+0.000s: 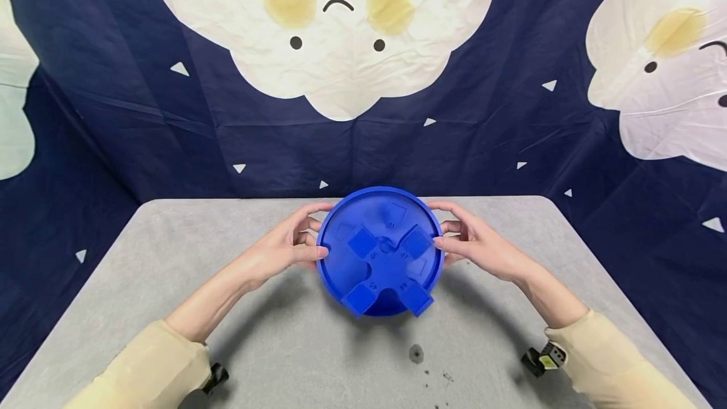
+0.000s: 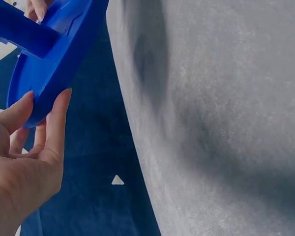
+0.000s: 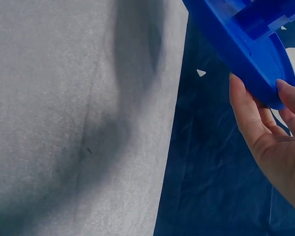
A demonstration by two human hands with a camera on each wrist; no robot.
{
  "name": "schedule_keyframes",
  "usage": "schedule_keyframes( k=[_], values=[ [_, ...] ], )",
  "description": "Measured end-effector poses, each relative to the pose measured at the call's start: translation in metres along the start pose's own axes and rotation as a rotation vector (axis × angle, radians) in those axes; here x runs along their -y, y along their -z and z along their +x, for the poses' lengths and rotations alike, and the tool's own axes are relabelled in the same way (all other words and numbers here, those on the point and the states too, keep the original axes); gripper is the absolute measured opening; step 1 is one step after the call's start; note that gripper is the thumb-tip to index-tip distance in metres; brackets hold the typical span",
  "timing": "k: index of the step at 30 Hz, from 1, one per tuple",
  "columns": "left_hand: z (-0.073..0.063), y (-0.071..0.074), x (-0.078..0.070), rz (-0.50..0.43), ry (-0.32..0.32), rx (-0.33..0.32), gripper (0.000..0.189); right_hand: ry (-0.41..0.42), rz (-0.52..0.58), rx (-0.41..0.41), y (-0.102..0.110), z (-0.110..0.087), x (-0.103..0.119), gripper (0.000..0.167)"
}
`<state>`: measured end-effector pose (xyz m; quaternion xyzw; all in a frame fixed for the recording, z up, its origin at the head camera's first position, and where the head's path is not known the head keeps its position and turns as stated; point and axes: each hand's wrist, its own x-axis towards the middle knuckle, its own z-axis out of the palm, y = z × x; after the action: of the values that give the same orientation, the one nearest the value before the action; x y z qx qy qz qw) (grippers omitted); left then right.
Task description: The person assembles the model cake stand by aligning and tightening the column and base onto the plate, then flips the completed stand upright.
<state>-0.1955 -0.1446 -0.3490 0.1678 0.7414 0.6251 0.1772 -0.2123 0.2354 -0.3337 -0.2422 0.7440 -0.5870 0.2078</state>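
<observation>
A round blue plastic tray-like piece [image 1: 341,207] with a raised rim is held up above the table, its inner face toward the head camera. From its middle stands a cross-shaped part [image 1: 389,270] with several square-ended arms, marked with small numbers such as 45 and 46. My left hand [image 1: 289,242] grips the rim at the left, thumb on the inner side and fingers behind, as the left wrist view shows. On the opposite side my right hand [image 1: 477,242] grips the rim the same way. The back of the piece is hidden in the head view.
A grey table [image 1: 272,358] lies beneath, its far edge just behind the piece. Dark spots [image 1: 416,353] mark its surface near the front. A navy cloth [image 1: 187,144] with white clouds and small triangles hangs behind and at both sides.
</observation>
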Motion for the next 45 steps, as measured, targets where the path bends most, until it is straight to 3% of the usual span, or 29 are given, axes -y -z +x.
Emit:
schedule_keyframes(
  k=[14,26,35,40,45],
  values=[
    [0.004,0.001,0.0,0.076,-0.094,-0.023,0.073,0.05,-0.013,0.009,0.003,0.001,0.001,0.06],
    [0.004,0.002,-0.001,0.198,-0.136,-0.054,0.07,0.175,-0.118,-0.014,0.004,0.003,-0.002,0.056],
    [0.004,0.001,0.001,0.3,-0.246,-0.1,0.065,0.246,-0.312,-0.078,0.001,0.003,0.001,0.054],
    [0.003,0.0,0.001,0.315,-0.283,-0.11,0.062,0.27,-0.312,-0.099,-0.003,0.003,0.003,0.052],
    [0.004,-0.001,0.003,0.329,-0.335,-0.111,0.055,0.374,-0.3,-0.09,-0.006,0.005,-0.001,0.047]
  ],
)
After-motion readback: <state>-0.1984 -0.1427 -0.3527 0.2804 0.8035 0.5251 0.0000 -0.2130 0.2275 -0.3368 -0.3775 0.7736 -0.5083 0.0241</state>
